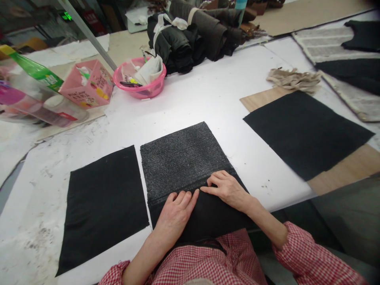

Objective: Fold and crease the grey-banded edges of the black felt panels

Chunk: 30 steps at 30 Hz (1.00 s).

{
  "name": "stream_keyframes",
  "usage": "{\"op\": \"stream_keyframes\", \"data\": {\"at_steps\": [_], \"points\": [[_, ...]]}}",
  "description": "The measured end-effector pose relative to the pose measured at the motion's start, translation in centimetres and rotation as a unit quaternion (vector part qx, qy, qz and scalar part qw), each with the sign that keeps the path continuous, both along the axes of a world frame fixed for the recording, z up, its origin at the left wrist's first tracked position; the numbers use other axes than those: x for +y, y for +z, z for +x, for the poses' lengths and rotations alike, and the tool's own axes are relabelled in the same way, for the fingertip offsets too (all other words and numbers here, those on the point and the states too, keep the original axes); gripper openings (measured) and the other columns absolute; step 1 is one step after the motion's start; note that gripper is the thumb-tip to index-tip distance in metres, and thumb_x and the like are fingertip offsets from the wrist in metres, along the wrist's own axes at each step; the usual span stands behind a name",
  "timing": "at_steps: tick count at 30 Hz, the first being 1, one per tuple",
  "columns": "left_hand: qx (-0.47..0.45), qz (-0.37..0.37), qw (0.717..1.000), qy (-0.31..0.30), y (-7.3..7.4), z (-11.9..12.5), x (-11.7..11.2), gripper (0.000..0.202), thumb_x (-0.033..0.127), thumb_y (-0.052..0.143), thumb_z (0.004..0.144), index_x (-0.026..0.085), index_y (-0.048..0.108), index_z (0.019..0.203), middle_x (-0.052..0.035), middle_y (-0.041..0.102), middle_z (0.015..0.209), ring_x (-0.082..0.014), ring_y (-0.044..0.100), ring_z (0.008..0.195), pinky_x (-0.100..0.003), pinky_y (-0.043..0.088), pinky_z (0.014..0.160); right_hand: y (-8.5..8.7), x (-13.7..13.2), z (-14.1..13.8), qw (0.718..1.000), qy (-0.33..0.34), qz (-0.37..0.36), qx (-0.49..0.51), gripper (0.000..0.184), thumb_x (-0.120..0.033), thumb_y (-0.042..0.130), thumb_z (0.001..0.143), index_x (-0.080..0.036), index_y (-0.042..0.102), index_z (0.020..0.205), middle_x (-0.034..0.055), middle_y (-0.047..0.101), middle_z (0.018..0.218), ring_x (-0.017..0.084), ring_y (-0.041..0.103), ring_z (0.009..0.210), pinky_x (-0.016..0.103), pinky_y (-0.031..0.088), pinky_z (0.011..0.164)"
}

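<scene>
In front of me lies a black fabric panel (181,158), its far part showing a speckled grey-black face and its near part plain black. A folded seam-like strip runs across it where the two parts meet. My left hand (178,211) rests on the plain part with fingers laid out flat, their tips at the strip. Beside it, my right hand (227,190) has its fingers bent and closed on the strip, thumb side toward the left hand. The underside of the fabric is hidden.
Another black fabric piece (103,206) lies left; a third black piece (305,130) sits on a wooden board (353,166) at right. Behind are a pink basin (142,93), a pink box (89,85), rolled dark fabric bundles (175,43) and beige strips (293,79).
</scene>
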<state>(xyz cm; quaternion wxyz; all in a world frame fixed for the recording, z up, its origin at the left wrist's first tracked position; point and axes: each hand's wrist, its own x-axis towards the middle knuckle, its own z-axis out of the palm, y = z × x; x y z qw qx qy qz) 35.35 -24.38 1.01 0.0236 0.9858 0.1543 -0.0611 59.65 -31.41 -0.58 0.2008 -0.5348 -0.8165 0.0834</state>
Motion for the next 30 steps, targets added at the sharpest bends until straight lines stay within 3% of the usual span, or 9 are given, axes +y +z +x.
{"op": "stream_keyframes", "data": {"at_steps": [6, 15, 21, 30], "points": [[-0.023, 0.009, 1.000, 0.002, -0.3, 0.4, -0.2, 0.051, 0.005, 0.044, 0.094, 0.010, 0.039, 0.144, -0.0104, 0.059, 0.117, -0.0246, 0.054, 0.104, -0.040, 0.046, 0.088, -0.2, -0.1, -0.1, 1.000, -0.011, 0.001, 0.010, 0.022, -0.023, 0.052, 0.100, -0.028, 0.064, 0.118, 0.0033, 0.059, 0.094, 0.018, 0.051, 0.096, 0.035, 0.040, 0.087], [-0.216, 0.021, 0.976, 0.002, -2.2, -1.2, -0.5, 0.033, 0.008, 0.041, 0.098, 0.010, 0.059, 0.125, -0.0106, 0.066, 0.109, -0.0256, 0.058, 0.106, -0.042, 0.047, 0.090, -0.8, -0.3, 0.0, 0.997, -0.035, 0.007, 0.061, 0.024, -0.021, 0.052, 0.099, -0.027, 0.065, 0.118, 0.0030, 0.062, 0.094, 0.019, 0.051, 0.098, 0.037, 0.040, 0.087], [-0.239, 0.008, 0.971, 0.014, -2.5, -1.4, -0.6, 0.032, 0.008, 0.044, 0.097, 0.011, 0.061, 0.124, -0.0104, 0.067, 0.108, -0.0256, 0.059, 0.106, -0.042, 0.047, 0.090, -0.5, -0.3, 0.2, 0.997, -0.049, 0.004, 0.055, 0.021, -0.025, 0.054, 0.098, -0.028, 0.066, 0.115, 0.0031, 0.063, 0.097, 0.020, 0.052, 0.096, 0.037, 0.040, 0.084], [-0.258, -0.013, 0.966, 0.029, -2.8, -1.6, -0.7, 0.030, 0.010, 0.046, 0.097, 0.012, 0.063, 0.122, -0.0101, 0.067, 0.109, -0.0259, 0.057, 0.106, -0.042, 0.047, 0.089, -0.1, 1.0, -1.8, 1.000, 0.015, 0.005, 0.013, 0.019, -0.022, 0.051, 0.100, -0.021, 0.062, 0.115, 0.0037, 0.062, 0.100, 0.020, 0.052, 0.101, 0.037, 0.040, 0.089]]}}
